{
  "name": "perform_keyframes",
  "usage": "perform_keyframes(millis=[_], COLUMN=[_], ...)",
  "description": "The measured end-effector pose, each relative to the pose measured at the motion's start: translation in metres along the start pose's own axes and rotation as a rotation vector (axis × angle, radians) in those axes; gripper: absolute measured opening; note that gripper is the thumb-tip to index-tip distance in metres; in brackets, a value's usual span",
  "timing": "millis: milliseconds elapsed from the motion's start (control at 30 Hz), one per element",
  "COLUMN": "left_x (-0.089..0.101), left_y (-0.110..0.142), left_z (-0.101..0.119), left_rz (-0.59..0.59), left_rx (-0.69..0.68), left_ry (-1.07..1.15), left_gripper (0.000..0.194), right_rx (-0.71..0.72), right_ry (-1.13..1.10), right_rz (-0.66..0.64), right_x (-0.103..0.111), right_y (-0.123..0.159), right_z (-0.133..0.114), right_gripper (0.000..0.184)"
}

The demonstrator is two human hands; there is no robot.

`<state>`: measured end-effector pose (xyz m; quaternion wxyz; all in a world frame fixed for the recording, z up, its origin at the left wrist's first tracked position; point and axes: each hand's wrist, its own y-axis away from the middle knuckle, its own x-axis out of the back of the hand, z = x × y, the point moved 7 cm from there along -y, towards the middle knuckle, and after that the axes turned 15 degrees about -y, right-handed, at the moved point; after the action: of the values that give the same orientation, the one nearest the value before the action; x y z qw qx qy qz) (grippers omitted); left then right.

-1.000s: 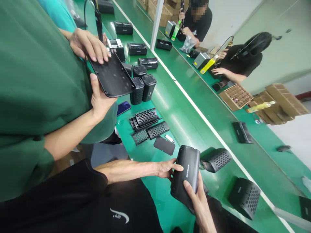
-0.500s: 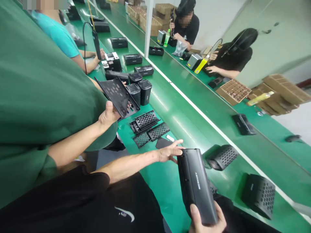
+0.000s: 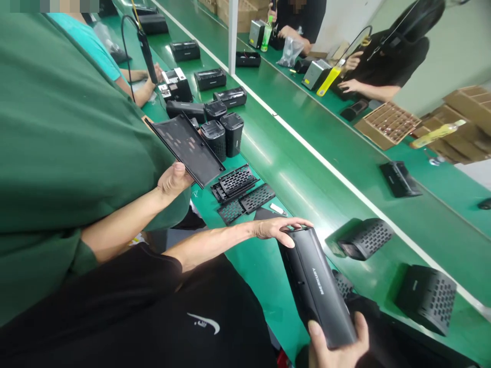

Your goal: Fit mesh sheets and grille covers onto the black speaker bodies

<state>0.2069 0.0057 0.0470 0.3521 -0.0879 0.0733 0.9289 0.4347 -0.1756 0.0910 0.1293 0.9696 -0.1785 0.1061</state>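
A long black plastic housing (image 3: 312,289) with white lettering on its rounded face is held tilted over the near edge of the bench. My left hand (image 3: 278,229) grips its upper end, fingers over the end rim and thumb on the face side. Around the lower end, my right hand (image 3: 339,342) is closed, thumb on one side and fingertips on the other. The underside of the housing is hidden. Just beyond it, a similar housing with a perforated side (image 3: 366,239) lies on the green surface, and another perforated housing (image 3: 425,299) sits farther right.
At left, a co-worker in green holds a curved black panel (image 3: 187,148). Perforated black plates (image 3: 238,184) lie on the bench near a white small piece (image 3: 277,209). Several upright housings (image 3: 232,134) stand behind. Across the line are other workers and a partitioned cardboard box (image 3: 387,122).
My right hand has shifted to the housing's lower end and the housing has turned, its lettering reversed. My left hand has closed over the upper end. The co-worker's panel has turned and lowered.
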Motion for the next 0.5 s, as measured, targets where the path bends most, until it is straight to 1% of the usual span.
perform_keyframes(millis=[67, 133, 200, 233, 300, 333, 433, 500], left_x=[0.001, 0.002, 0.003, 0.005, 0.010, 0.013, 0.019, 0.024], left_y=[0.002, 0.003, 0.003, 0.003, 0.003, 0.004, 0.007, 0.006], left_z=[0.001, 0.001, -0.004, -0.008, -0.023, -0.033, -0.060, -0.069], left_rz=[0.013, 0.016, 0.042, 0.074, 0.148, 0.172, 0.175, 0.178], left_rx=[-0.003, 0.001, 0.005, 0.010, 0.051, 0.090, 0.208, 0.219], left_ry=[-0.003, -0.025, -0.057, -0.074, -0.101, -0.112, -0.158, -0.177], left_gripper=[0.095, 0.095, 0.095, 0.095, 0.093, 0.092, 0.089, 0.085], right_rx=[-0.009, -0.023, -0.031, -0.033, -0.060, -0.096, -0.264, -0.340], right_ry=[0.039, 0.079, 0.062, 0.029, -0.060, -0.113, -0.278, -0.340], right_rz=[0.016, 0.031, 0.050, 0.063, 0.075, 0.070, 0.016, -0.024], right_x=[-0.006, -0.008, -0.009, -0.009, -0.011, -0.013, -0.019, -0.021], right_y=[0.004, 0.003, -0.003, -0.007, -0.017, -0.021, -0.028, -0.026], right_z=[0.001, 0.006, 0.014, 0.019, 0.030, 0.036, 0.059, 0.072], right_gripper=[0.121, 0.116, 0.112, 0.110, 0.108, 0.107, 0.102, 0.100])
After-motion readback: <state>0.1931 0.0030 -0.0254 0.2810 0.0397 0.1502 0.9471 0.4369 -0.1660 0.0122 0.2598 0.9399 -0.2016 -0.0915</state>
